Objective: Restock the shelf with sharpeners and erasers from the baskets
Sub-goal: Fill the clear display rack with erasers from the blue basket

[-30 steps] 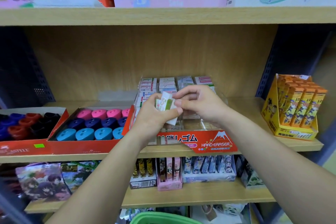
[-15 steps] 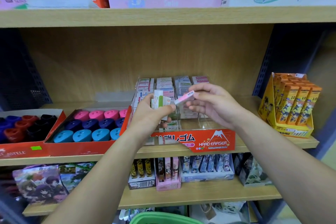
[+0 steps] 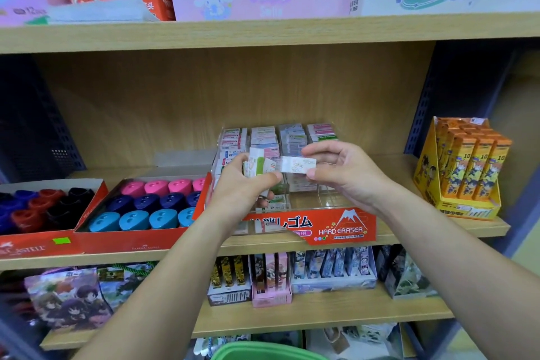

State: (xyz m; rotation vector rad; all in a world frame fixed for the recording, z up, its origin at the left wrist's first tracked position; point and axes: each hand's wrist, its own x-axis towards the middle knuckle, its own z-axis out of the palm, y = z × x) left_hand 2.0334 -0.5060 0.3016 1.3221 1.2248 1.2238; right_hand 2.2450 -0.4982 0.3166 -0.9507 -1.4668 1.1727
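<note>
My right hand [image 3: 344, 175] pinches a single eraser [image 3: 297, 164] at frame centre, its long axis lying left-right. My left hand [image 3: 245, 190] clutches a small bundle of erasers [image 3: 258, 165] just beside it. The clear eraser display [image 3: 336, 202] sits directly behind and below, nearest my right hand, so I judge that one drops in next.

Both forearms bare, no sleeves, rings or watch.
</note>
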